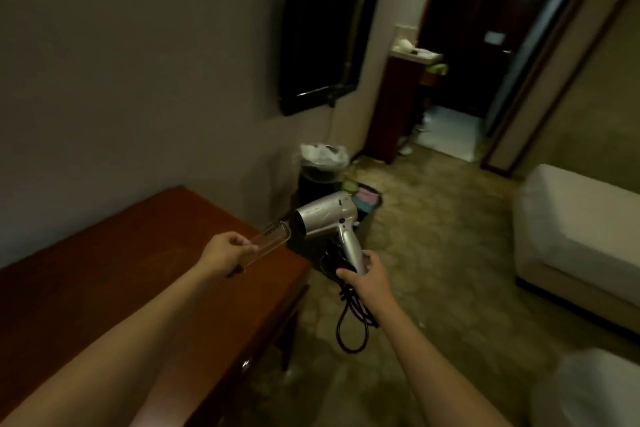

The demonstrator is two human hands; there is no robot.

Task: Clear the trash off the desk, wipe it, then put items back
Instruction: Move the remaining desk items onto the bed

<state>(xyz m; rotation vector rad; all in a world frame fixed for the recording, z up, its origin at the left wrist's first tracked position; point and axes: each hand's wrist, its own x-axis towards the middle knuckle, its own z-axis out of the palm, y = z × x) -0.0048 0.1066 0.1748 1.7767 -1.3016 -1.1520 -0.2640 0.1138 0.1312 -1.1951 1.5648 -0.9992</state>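
Right hand (pixel 369 272) gripping hair dryer (pixel 327 217) (cord dangling), left hand (pixel 225 251) pinching clear comb case (pixel 268 242) above desk (pixel 104 270)

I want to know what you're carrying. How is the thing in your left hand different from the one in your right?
The comb case is clear, flat and thin; the hair dryer is silver and bulky. The dryer trails a black cord; the case has none. Both are held in the air by one end.
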